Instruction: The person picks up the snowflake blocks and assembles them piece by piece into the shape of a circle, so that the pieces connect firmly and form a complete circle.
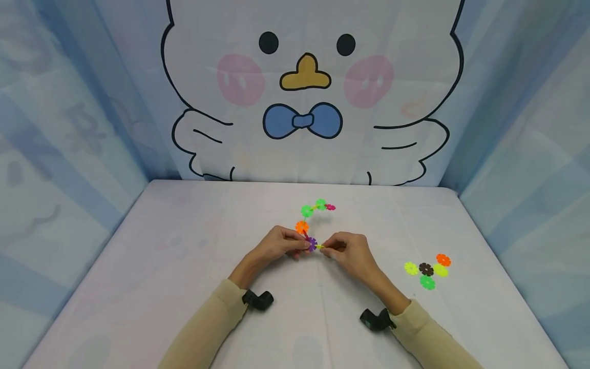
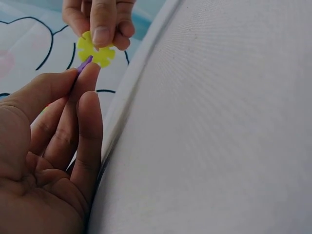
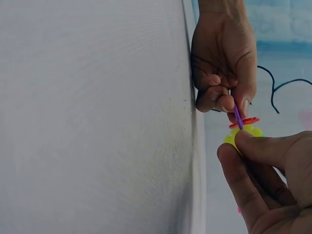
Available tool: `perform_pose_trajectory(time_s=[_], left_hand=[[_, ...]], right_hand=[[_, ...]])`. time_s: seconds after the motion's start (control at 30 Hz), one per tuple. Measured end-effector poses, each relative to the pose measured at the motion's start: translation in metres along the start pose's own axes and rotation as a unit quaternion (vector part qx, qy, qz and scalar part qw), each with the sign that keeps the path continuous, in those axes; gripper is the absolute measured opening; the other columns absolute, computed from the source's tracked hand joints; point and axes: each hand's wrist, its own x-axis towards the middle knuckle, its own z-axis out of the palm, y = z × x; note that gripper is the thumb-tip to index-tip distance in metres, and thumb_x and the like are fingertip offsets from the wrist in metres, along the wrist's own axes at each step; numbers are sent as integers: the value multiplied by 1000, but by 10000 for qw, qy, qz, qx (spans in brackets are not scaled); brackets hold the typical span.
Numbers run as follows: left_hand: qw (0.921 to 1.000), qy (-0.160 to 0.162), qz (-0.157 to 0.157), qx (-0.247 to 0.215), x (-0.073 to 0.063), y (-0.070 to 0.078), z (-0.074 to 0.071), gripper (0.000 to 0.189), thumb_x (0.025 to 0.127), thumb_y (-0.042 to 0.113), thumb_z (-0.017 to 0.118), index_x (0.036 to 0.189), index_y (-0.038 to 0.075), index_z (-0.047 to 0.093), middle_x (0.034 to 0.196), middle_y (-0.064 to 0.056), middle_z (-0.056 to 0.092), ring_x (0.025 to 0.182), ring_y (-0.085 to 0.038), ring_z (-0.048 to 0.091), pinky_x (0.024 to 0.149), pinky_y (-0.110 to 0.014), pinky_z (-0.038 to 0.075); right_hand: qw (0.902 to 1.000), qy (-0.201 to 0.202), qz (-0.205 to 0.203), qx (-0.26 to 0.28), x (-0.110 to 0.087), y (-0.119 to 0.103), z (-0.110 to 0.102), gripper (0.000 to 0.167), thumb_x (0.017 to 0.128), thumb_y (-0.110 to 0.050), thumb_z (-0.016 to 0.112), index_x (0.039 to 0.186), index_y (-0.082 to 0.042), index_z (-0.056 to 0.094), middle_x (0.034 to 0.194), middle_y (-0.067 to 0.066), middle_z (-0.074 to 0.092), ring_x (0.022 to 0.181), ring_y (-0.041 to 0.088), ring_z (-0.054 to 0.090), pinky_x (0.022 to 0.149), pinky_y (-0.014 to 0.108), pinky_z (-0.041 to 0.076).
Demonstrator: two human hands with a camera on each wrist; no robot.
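Between thumb and fingers my left hand (image 1: 282,243) pinches a purple notched disc (image 1: 313,244), seen edge-on in the left wrist view. From that disc a chain runs up and back: a red disc (image 1: 306,235), an orange disc (image 1: 301,227), a green disc (image 1: 307,211), another green disc (image 1: 321,204) and a pink disc (image 1: 330,207). My right hand (image 1: 352,251) pinches a yellow notched disc (image 2: 95,50) by its edge. In both wrist views the yellow disc meets the purple disc's edge, the two standing crosswise.
Loose discs lie on the white table (image 1: 193,246) to the right: a black one (image 1: 426,269), an orange one (image 1: 443,260), a green one (image 1: 427,282) and yellow ones (image 1: 411,268). Behind the table hangs a printed curtain (image 1: 304,159).
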Motion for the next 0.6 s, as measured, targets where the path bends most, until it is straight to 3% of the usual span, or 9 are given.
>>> perform_pose_trajectory(time_s=[0.6], left_hand=[[9999,18,42,121,-1,-1,-1,20,96,12,78,105,-7,80,85,-8,82,62,-8,65,62,-21,58]], right_hand=[[9996,140,-232,-18,-2,-2,4,7,85,-3,87,85,-8,82,83,6,81,69,5,73,63,19,59]])
